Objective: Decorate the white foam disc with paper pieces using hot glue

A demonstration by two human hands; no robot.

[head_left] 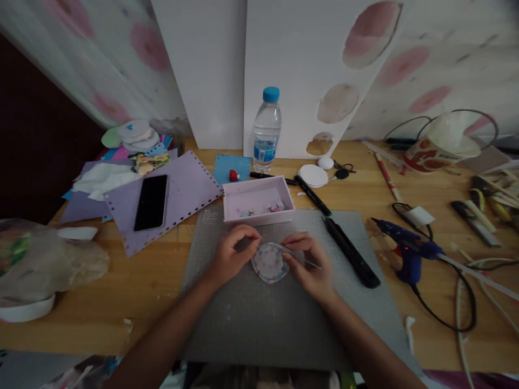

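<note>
Between my hands, over the grey cutting mat (259, 324), is a round patterned disc (269, 263) with a pale rim. My left hand (235, 253) is at the disc's upper left, thumb and index finger pinched together on something too small to make out. At the disc's right edge, my right hand (310, 265) has its thumb and fingers closed on the rim, and a thin light-green stick (313, 264) pokes out beside its fingers. Just beyond the hands stands a pink open box (259, 217) with small paper scraps inside.
A water bottle (267, 129) stands behind the box. Right of the mat's middle lies a black cutter (352, 254), with a blue glue gun (409, 248) farther right. A phone (151, 202) rests on purple paper (186, 189) at left. A plastic bag (52, 265) is far left.
</note>
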